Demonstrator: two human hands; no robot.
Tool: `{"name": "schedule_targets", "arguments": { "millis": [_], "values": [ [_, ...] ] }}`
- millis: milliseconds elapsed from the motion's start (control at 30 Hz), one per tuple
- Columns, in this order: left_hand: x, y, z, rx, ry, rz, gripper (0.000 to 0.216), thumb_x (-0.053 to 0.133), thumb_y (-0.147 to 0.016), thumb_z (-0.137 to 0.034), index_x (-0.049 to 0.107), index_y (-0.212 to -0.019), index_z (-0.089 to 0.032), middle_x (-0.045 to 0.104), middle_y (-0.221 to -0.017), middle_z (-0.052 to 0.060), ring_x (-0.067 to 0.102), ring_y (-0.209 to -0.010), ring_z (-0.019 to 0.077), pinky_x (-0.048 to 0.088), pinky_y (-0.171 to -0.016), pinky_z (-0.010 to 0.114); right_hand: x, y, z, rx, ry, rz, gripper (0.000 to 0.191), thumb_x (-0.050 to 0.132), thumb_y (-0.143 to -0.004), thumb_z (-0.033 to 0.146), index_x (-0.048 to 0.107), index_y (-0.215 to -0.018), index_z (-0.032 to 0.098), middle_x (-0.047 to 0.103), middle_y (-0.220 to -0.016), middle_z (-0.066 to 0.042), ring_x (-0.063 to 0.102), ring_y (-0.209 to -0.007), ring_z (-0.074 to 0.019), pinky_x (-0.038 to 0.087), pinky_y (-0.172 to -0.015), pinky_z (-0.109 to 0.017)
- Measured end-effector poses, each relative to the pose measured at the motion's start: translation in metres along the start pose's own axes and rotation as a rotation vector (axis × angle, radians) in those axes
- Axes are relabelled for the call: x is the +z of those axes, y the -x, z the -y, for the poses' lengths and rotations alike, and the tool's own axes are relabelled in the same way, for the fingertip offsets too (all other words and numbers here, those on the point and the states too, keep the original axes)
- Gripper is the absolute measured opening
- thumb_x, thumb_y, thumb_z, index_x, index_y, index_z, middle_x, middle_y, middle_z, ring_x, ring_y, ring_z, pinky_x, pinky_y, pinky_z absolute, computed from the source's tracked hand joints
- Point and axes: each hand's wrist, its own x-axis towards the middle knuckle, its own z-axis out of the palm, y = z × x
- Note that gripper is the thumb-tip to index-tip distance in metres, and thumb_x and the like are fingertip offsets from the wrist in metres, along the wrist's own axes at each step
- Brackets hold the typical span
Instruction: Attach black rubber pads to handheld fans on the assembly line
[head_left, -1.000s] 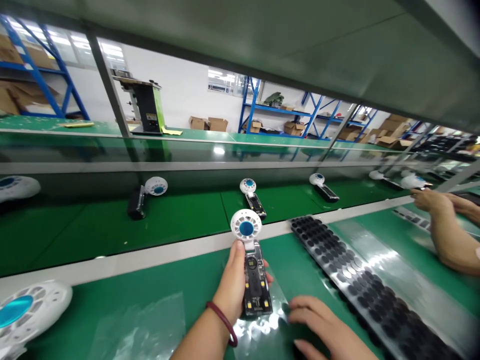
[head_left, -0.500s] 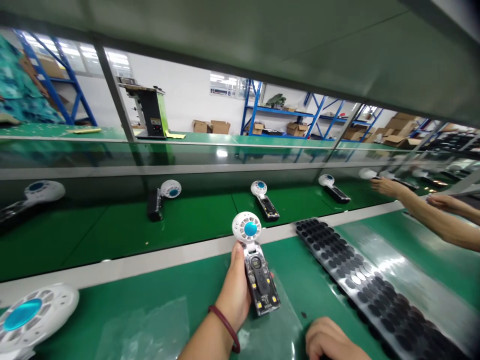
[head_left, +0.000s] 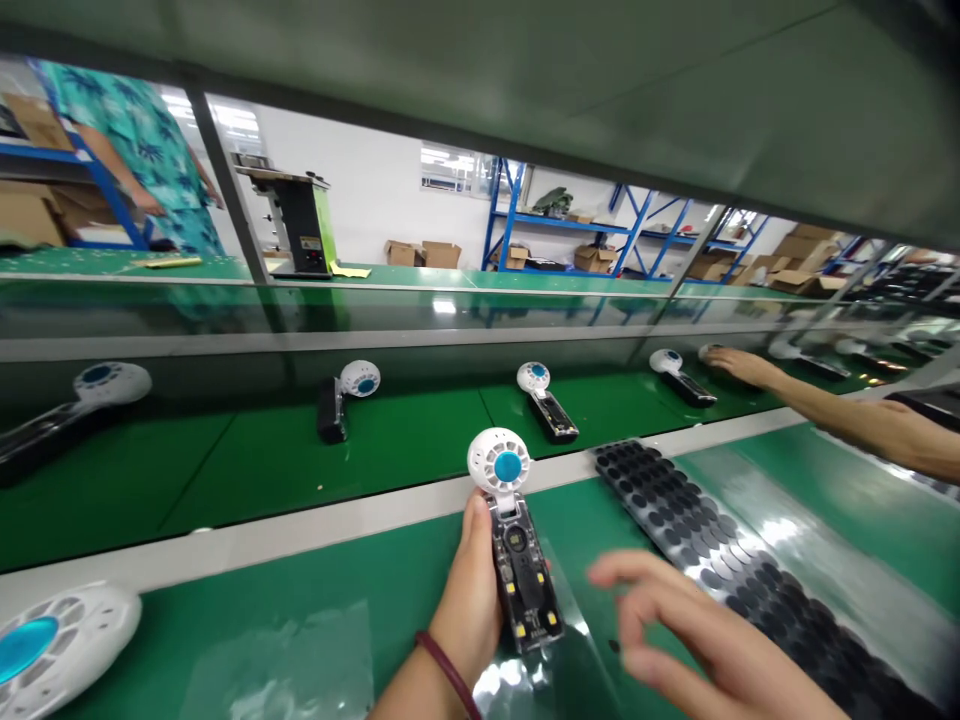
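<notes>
My left hand [head_left: 466,585] is closed around the handle of a small handheld fan [head_left: 525,575], which has a round white head with a blue centre and a clear casing showing black parts inside. The fan is tilted up over the bench. Just to its right, my right hand [head_left: 682,625] hovers with fingers apart and slightly bent, holding nothing that I can see. Beyond that hand lies a sheet of round black pads [head_left: 697,545]. At the lower left, another white fan head [head_left: 82,635] with a blue centre is partly cut off by the frame.
Several similar fans, one near the middle [head_left: 551,405], lie spaced along a green conveyor belt [head_left: 420,440]. A co-worker's hand [head_left: 739,365] reaches onto the belt at right. Clear plastic film [head_left: 285,660] lies on the bench. A shelf [head_left: 480,70] hangs overhead. Someone in patterned clothing [head_left: 139,150] stands behind.
My right hand has risen and uncurled toward the held fan. Fans on the belt have shifted right. The co-worker's hand has moved left, and the person behind has moved right.
</notes>
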Motion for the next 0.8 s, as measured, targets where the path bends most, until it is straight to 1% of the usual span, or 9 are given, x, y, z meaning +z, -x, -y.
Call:
{"name": "schedule_targets", "arguments": {
  "millis": [67, 100, 133, 200, 267, 333, 433, 600, 800],
  "values": [
    [-0.001, 0.000, 0.001, 0.094, -0.018, 0.030, 0.055, 0.041, -0.078, -0.060, 0.045, -0.117, -0.020, 0.063, -0.079, 0.005, 0.061, -0.073, 0.0206, 0.047, -0.071, 0.036, 0.005, -0.023, 0.012, 0.128, -0.050, -0.072, 0.014, 0.051, -0.081, 0.027, 0.051, -0.067, 0.024, 0.044, -0.125, -0.001, 0.040, -0.119, -0.0212, 0.035, -0.095, -0.031],
    [-0.002, -0.001, 0.002, 0.148, -0.024, 0.047, 0.051, 0.041, -0.080, -0.057, 0.047, -0.115, -0.021, 0.064, -0.089, 0.006, 0.060, -0.083, 0.0207, 0.045, -0.076, 0.034, 0.009, -0.034, 0.017, 0.156, -0.092, -0.077, 0.013, 0.049, -0.080, 0.025, 0.050, -0.067, 0.023, 0.039, -0.130, -0.001, 0.037, -0.121, -0.0205, 0.034, -0.096, -0.030],
    [-0.003, -0.001, 0.003, 0.195, -0.026, 0.062, 0.047, 0.042, -0.081, -0.054, 0.048, -0.114, -0.022, 0.062, -0.099, 0.006, 0.058, -0.093, 0.0205, 0.043, -0.081, 0.032, 0.012, -0.045, 0.020, 0.157, -0.127, -0.062, 0.013, 0.048, -0.080, 0.023, 0.049, -0.068, 0.022, 0.037, -0.131, -0.001, 0.038, -0.120, -0.0193, 0.036, -0.094, -0.029],
    [-0.005, -0.003, 0.005, 0.238, -0.030, 0.085, 0.042, 0.042, -0.083, -0.051, 0.049, -0.115, -0.024, 0.056, -0.116, 0.005, 0.049, -0.108, 0.0200, 0.037, -0.090, 0.030, 0.017, -0.060, 0.023, 0.117, -0.146, -0.025, 0.012, 0.047, -0.080, 0.019, 0.048, -0.068, 0.022, 0.043, -0.122, -0.001, 0.047, -0.108, -0.0167, 0.039, -0.087, -0.026],
    [-0.006, -0.004, 0.006, 0.242, -0.022, 0.102, 0.041, 0.042, -0.084, -0.049, 0.048, -0.117, -0.024, 0.051, -0.125, 0.004, 0.042, -0.116, 0.0198, 0.032, -0.096, 0.030, 0.020, -0.068, 0.023, 0.080, -0.106, -0.004, 0.013, 0.047, -0.079, 0.016, 0.047, -0.067, 0.021, 0.051, -0.104, 0.001, 0.051, -0.094, -0.0144, 0.040, -0.080, -0.025],
    [-0.007, -0.005, 0.007, 0.247, -0.020, 0.115, 0.042, 0.042, -0.085, -0.048, 0.047, -0.119, -0.025, 0.048, -0.129, 0.004, 0.038, -0.120, 0.0200, 0.029, -0.099, 0.031, 0.019, -0.069, 0.022, 0.075, -0.063, 0.009, 0.014, 0.047, -0.079, 0.015, 0.047, -0.067, 0.021, 0.052, -0.091, 0.002, 0.052, -0.084, -0.0131, 0.039, -0.074, -0.024],
    [-0.008, -0.005, 0.006, 0.236, -0.020, 0.122, 0.043, 0.041, -0.085, -0.048, 0.045, -0.122, -0.025, 0.047, -0.130, 0.004, 0.036, -0.122, 0.0209, 0.029, -0.099, 0.032, 0.017, -0.068, 0.022, 0.089, -0.031, 0.021, 0.014, 0.046, -0.079, 0.014, 0.047, -0.067, 0.021, 0.051, -0.087, 0.003, 0.050, -0.078, -0.0125, 0.037, -0.069, -0.023],
    [-0.006, -0.003, 0.003, 0.202, -0.007, 0.140, 0.042, 0.040, -0.086, -0.046, 0.043, -0.124, -0.026, 0.046, -0.132, 0.002, 0.035, -0.123, 0.0200, 0.031, -0.098, 0.030, 0.019, -0.067, 0.024, 0.079, -0.024, -0.004, 0.014, 0.045, -0.079, 0.014, 0.046, -0.067, 0.021, 0.051, -0.088, 0.002, 0.049, -0.075, -0.0133, 0.037, -0.065, -0.024],
    [-0.007, -0.003, 0.002, 0.206, -0.031, 0.127, 0.042, 0.041, -0.086, -0.046, 0.043, -0.124, -0.027, 0.047, -0.130, 0.002, 0.032, -0.125, 0.0200, 0.028, -0.100, 0.030, 0.024, -0.064, 0.022, 0.085, -0.069, -0.028, 0.015, 0.044, -0.079, 0.012, 0.042, -0.067, 0.021, 0.052, -0.093, 0.002, 0.051, -0.080, -0.0140, 0.040, -0.070, -0.025]
  ]
}}
